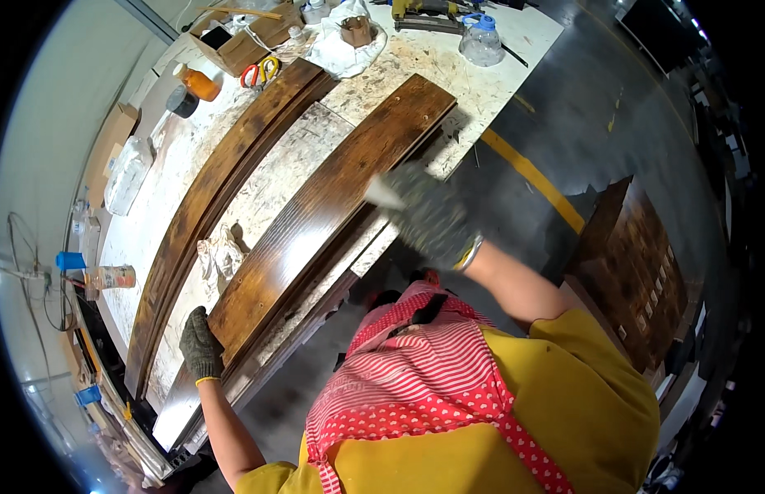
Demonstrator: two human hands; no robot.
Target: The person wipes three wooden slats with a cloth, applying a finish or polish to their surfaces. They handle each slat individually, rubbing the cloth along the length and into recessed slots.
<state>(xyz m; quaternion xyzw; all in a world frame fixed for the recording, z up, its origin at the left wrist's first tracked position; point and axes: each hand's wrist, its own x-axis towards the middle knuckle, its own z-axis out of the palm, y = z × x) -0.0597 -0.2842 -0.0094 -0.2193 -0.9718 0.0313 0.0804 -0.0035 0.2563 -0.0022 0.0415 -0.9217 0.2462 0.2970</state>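
Observation:
A long brown-stained wooden board [333,181], glossy with visible grain, lies slantwise along the near side of the table. My left hand [201,346], in a dark knitted glove, grips the board's near left end. Over the board's right-hand edge is my right hand [432,212], gloved too and smeared by motion. A whitish flat piece [384,194] sticks out from its fingers toward the board; whether it is paper or cloth I cannot tell. Farther left, a second stained wooden piece [226,152] with a moulded edge lies roughly parallel. Between them sits a crumpled whitish rag [221,257].
The stained white table [337,103] also bears scissors [260,74], an orange bottle [197,82], a cardboard box [244,51], a nail gun [427,15] and a blue-topped clear bottle [481,41]. A brown wooden cabinet [625,272] stands on the floor to my right.

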